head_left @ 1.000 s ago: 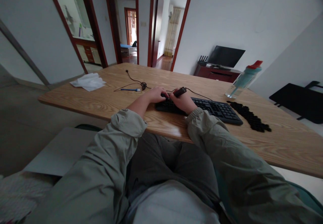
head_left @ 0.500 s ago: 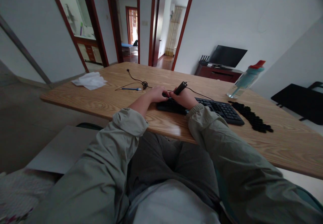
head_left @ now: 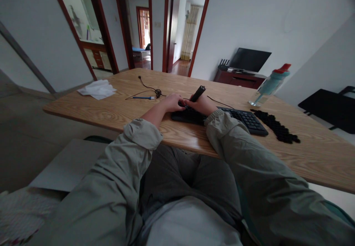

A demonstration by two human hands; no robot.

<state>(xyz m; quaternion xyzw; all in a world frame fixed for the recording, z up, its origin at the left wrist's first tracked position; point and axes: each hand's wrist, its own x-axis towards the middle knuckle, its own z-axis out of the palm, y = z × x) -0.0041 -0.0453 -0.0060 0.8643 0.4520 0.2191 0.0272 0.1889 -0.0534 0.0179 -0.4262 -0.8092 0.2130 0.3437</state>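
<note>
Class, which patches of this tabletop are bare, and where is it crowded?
Bare table: in front of the white paper and blue stick; between the cable and bottle; nearer than the black pile, right of the right sleeve. Crowded: around the left hand, right hand, dark tool and keyboard.

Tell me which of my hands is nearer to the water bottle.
Right. The right hand is left of the bottle, over the keyboard and gripping a dark handle. The left hand is farther left, at the keyboard's left end.
</note>
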